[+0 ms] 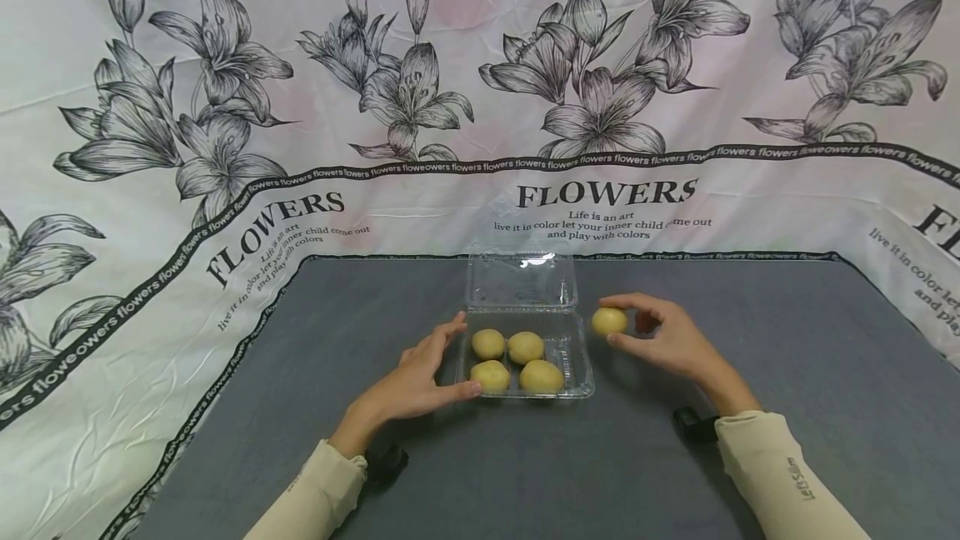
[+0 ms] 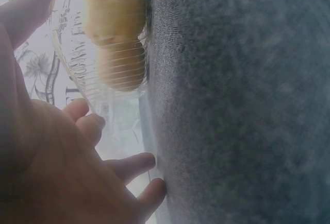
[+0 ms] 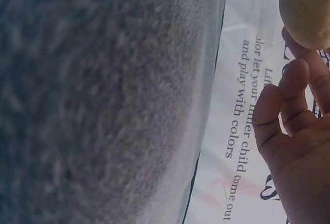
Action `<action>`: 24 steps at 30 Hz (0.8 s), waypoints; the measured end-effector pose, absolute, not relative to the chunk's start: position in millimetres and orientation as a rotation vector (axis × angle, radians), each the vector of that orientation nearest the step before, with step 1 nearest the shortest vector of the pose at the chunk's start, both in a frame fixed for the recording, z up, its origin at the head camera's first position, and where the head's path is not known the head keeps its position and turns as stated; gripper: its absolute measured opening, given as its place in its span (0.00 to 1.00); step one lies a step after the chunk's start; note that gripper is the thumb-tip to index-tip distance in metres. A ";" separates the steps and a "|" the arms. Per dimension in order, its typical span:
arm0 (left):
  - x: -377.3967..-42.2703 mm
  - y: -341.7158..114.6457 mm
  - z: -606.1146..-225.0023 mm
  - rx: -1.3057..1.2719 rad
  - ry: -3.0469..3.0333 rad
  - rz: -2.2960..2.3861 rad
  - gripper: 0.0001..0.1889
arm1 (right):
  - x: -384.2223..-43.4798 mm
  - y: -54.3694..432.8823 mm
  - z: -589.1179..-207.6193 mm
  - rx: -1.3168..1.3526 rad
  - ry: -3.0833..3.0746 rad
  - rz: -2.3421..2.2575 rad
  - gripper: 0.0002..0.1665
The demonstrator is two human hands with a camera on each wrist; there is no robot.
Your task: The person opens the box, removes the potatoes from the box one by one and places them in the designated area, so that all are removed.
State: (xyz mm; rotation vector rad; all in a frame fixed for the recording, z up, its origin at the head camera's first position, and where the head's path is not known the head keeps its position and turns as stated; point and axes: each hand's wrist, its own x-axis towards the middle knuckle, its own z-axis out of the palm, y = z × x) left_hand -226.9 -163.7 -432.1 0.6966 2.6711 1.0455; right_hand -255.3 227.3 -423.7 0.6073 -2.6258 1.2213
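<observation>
In the head view a clear plastic clamshell box (image 1: 577,357) sits on the grey table with its lid (image 1: 521,280) folded back. Several small yellow potatoes (image 1: 526,347) lie in its base in two rows. My left hand (image 1: 416,377) is spread along the box's left side, thumb at the front left corner and fingertips near the back. Just right of the box, my right hand (image 1: 671,340) pinches another potato (image 1: 609,322) between thumb and fingers, above the table. The right wrist view shows that potato (image 3: 305,13) partly cut off by the frame.
A grey cloth covers the table (image 1: 787,340). Behind it and along the sides hangs a white curtain (image 1: 435,215) printed with black lilies and lettering. Dark straps (image 1: 693,425) show beneath both wrists, next to the pale sleeves.
</observation>
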 end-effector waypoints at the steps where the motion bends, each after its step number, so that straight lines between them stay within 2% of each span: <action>1: -227.0 -163.7 -432.3 0.696 2.672 1.045 0.50 | -255.7 228.0 -424.4 0.603 -2.628 1.220 0.25; 24: -226.9 -164.1 -432.2 0.702 2.667 1.047 0.50 | -256.5 246.7 -430.7 0.593 -2.755 1.197 0.26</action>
